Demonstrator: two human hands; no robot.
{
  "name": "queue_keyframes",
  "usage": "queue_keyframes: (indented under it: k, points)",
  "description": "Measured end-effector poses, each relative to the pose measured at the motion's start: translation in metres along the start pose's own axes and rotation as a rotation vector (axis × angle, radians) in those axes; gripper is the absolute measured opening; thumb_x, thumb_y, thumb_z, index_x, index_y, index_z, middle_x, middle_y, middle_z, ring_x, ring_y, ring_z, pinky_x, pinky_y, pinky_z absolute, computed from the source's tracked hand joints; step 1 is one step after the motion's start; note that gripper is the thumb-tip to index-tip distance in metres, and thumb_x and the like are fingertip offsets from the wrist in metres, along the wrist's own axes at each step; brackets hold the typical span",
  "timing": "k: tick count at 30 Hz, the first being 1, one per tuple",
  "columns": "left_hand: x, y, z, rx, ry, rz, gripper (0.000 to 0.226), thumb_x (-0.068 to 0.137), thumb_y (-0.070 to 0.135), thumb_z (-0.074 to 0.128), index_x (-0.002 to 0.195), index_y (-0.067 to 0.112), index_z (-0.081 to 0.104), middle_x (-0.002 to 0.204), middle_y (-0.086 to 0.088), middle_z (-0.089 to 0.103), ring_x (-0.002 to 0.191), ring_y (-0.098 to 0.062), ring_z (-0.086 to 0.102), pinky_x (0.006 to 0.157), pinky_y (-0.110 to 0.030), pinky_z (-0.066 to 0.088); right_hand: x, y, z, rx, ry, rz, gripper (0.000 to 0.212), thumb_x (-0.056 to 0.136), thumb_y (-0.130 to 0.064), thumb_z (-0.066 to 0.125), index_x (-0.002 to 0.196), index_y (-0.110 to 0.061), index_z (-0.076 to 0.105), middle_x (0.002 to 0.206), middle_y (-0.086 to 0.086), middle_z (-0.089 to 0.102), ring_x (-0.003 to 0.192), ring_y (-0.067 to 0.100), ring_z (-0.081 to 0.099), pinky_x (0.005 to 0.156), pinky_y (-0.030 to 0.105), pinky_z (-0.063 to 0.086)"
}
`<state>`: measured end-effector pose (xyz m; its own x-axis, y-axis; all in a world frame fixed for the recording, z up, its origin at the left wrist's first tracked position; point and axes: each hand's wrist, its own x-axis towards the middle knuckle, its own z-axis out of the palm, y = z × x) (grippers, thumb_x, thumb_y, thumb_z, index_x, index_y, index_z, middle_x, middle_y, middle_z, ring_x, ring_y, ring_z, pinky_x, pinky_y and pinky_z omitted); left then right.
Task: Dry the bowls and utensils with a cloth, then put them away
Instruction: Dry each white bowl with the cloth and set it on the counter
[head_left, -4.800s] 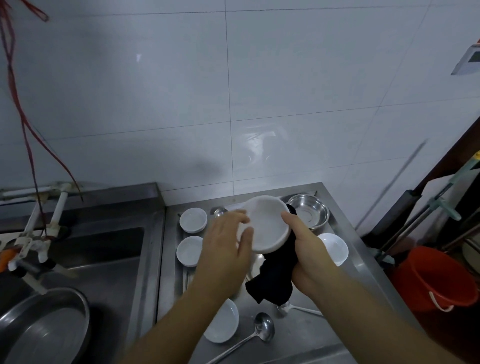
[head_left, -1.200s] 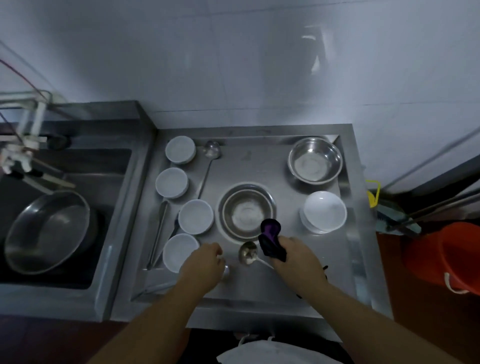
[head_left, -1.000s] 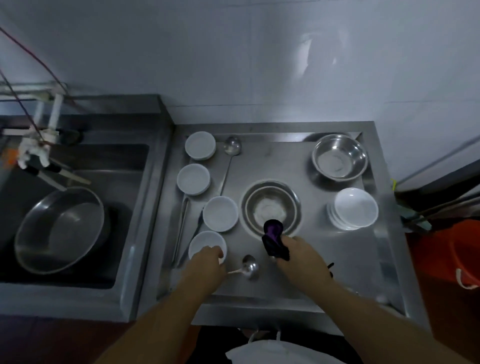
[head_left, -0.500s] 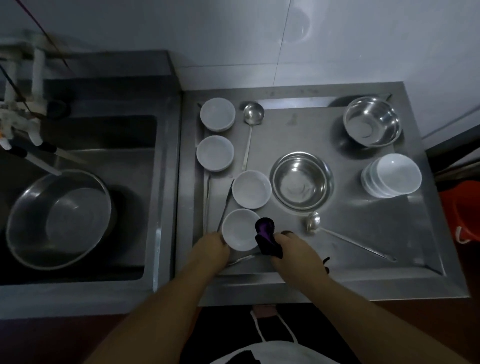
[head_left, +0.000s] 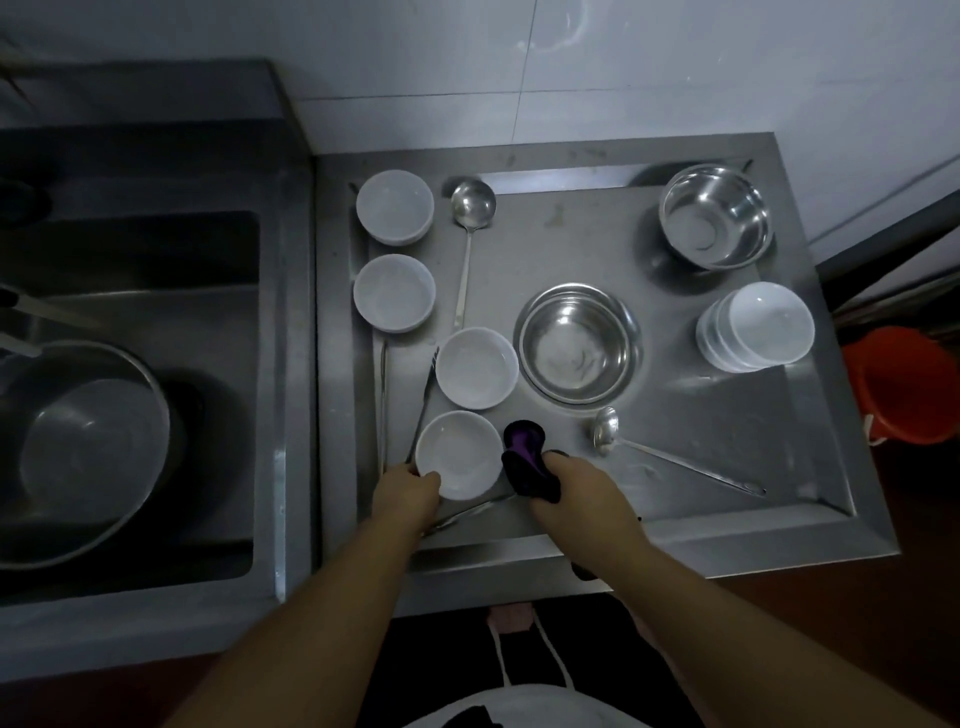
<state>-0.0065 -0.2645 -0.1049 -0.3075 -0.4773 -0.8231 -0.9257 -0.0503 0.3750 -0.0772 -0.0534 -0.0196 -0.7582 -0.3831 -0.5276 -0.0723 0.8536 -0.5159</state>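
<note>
One white bowl (head_left: 457, 453) at the bench's (head_left: 727, 410) front edge is gripped by left fingers (head_left: 423, 480), right fingers (head_left: 558, 465) clutching the cloth (head_left: 527, 460); next, lift and wipe.

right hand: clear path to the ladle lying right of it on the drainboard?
Probably yes. The ladle lies bare on the steel just right of the right hand, with nothing between them. But that hand's grip already holds the dark cloth, so a clean pickup looks awkward.
</note>
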Motion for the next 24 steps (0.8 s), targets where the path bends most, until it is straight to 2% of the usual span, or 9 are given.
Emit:
queue_keyframes:
  k: [3,6,8,10,14,16,19,22,24]
  points:
    - [-0.003,0.000,-0.008,-0.224,-0.022,-0.083,0.032,0.094,0.012,0.067,0.124,0.003,0.072,0.105,-0.015,0.073,0.100,-0.034,0.070,0.086,-0.044,0.063,0.002,-0.009,-0.009,0.072,0.013,0.014,0.006,0.088,-0.025,0.069,0.088,-0.026,0.063,0.076,-0.005,0.062,0.067,0.007,0.059,0.052,0.023,0.037]
    - [-0.013,0.003,-0.021,-0.386,-0.055,-0.126,0.022,0.095,0.008,0.068,0.117,0.005,0.068,0.117,-0.023,0.071,0.105,-0.039,0.071,0.073,-0.040,0.064,0.005,-0.023,-0.020,0.134,0.024,0.017,0.008,0.087,-0.024,0.071,0.093,-0.021,0.066,0.077,-0.002,0.068,0.069,0.009,0.064,0.060,0.025,0.047]
    - [-0.019,0.004,-0.033,-0.428,-0.076,-0.118,0.027,0.095,0.008,0.069,0.121,0.002,0.064,0.121,-0.026,0.068,0.107,-0.042,0.070,0.082,-0.049,0.065,0.005,-0.035,-0.029,0.176,0.021,0.017,0.008,0.088,-0.027,0.070,0.091,-0.022,0.065,0.075,-0.001,0.068,0.069,0.013,0.065,0.063,0.033,0.050]
    - [-0.026,0.007,-0.048,-0.486,-0.111,-0.113,0.033,0.096,0.009,0.067,0.126,-0.004,0.061,0.123,-0.029,0.067,0.109,-0.044,0.069,0.087,-0.055,0.064,0.004,-0.046,-0.038,0.249,0.023,0.010,0.009,0.089,-0.030,0.069,0.086,-0.026,0.061,0.070,-0.001,0.066,0.066,0.016,0.065,0.062,0.033,0.051]
    - [-0.043,0.023,-0.077,-0.543,-0.167,-0.026,0.038,0.097,0.011,0.067,0.130,-0.002,0.056,0.124,-0.026,0.065,0.105,-0.039,0.070,0.072,-0.046,0.067,0.001,-0.076,-0.055,0.325,0.041,-0.032,0.009,0.091,-0.031,0.069,0.091,-0.025,0.062,0.078,0.005,0.069,0.076,0.027,0.068,0.070,0.040,0.056]
    - [-0.055,0.037,-0.089,-0.569,-0.208,0.033,0.037,0.098,0.014,0.068,0.131,0.001,0.057,0.123,-0.025,0.065,0.100,-0.037,0.072,0.071,-0.043,0.065,-0.002,-0.096,-0.064,0.395,0.051,-0.061,0.013,0.089,-0.039,0.069,0.092,-0.028,0.063,0.079,0.007,0.070,0.078,0.031,0.069,0.072,0.045,0.058]
    - [-0.079,0.066,-0.103,-0.652,-0.310,0.121,0.032,0.099,0.011,0.066,0.129,0.002,0.062,0.121,-0.024,0.070,0.105,-0.038,0.073,0.076,-0.045,0.066,-0.007,-0.127,-0.079,0.445,0.081,-0.119,0.023,0.088,-0.056,0.054,0.096,-0.037,0.065,0.081,-0.004,0.070,0.079,0.020,0.068,0.077,0.041,0.056]
    - [-0.112,0.099,-0.117,-0.765,-0.425,0.225,0.029,0.097,0.010,0.067,0.125,0.004,0.070,0.118,-0.023,0.076,0.108,-0.037,0.075,0.087,-0.050,0.065,-0.012,-0.159,-0.099,0.472,0.086,-0.218,0.030,0.091,-0.053,0.044,0.102,-0.034,0.065,0.096,-0.002,0.068,0.092,0.017,0.065,0.089,0.043,0.053]
    - [-0.136,0.121,-0.127,-0.790,-0.500,0.331,0.038,0.089,0.014,0.074,0.126,0.006,0.071,0.120,-0.020,0.077,0.112,-0.039,0.074,0.097,-0.053,0.062,-0.016,-0.178,-0.115,0.399,0.124,-0.325,0.023,0.096,-0.044,0.041,0.103,-0.036,0.061,0.100,-0.003,0.064,0.092,0.008,0.059,0.084,0.034,0.049]
